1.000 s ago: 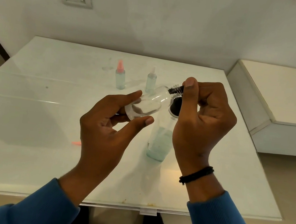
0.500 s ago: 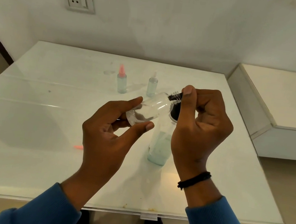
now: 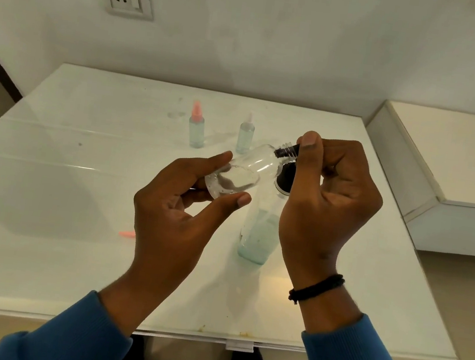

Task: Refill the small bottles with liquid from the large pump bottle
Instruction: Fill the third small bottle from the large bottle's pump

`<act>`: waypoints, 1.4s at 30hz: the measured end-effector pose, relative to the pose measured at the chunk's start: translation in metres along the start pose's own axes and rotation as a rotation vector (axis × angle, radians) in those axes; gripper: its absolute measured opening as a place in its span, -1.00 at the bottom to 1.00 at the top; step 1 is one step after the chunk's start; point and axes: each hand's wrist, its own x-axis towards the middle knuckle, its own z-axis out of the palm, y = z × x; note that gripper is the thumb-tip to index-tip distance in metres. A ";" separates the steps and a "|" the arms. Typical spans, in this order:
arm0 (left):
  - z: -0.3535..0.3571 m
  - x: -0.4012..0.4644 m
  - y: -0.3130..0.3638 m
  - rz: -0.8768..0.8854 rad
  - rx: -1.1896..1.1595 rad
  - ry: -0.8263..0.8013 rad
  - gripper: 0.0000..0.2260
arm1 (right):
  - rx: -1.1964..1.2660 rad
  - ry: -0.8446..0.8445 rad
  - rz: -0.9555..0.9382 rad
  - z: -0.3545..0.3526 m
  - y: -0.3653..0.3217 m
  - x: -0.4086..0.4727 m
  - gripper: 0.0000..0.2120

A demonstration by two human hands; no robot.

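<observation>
On the white table (image 3: pixel 48 185), a loose pink cap (image 3: pixel 127 234) lies left of the left hand (image 3: pixel 173 219), whose thumb and fingers pinch the base of a tilted small clear bottle (image 3: pixel 243 173). Its threaded neck meets the black nozzle of the large pump bottle (image 3: pixel 257 237), upright on the table, whose pump head the right hand (image 3: pixel 329 204) grips. Behind them stand a pink-capped bottle (image 3: pixel 196 129) and a clear-capped bottle (image 3: pixel 245 135).

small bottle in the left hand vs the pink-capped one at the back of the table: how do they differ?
Pose: the held bottle lies tilted, gripped by the left hand, its neck meeting the black pump nozzle; the pink-capped bottle stands upright on the table.
Cap: the held bottle is uncapped; the pink-capped bottle is closed.
Contents: the held bottle looks nearly empty; the pink-capped bottle shows pale bluish liquid.
Both are small and clear.
</observation>
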 end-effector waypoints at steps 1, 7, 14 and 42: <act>0.000 0.000 -0.001 0.003 0.004 -0.001 -0.59 | 0.002 -0.003 -0.002 0.001 0.001 -0.001 -0.82; 0.000 -0.001 -0.003 -0.004 -0.005 0.005 -0.58 | 0.006 -0.011 -0.004 0.001 0.000 -0.001 -0.82; 0.001 0.000 -0.002 -0.001 0.001 -0.004 -0.59 | 0.005 -0.009 0.002 0.001 0.001 -0.003 -0.85; 0.001 0.000 -0.001 0.000 0.008 -0.006 -0.60 | -0.005 -0.022 -0.037 -0.002 0.002 0.001 -0.82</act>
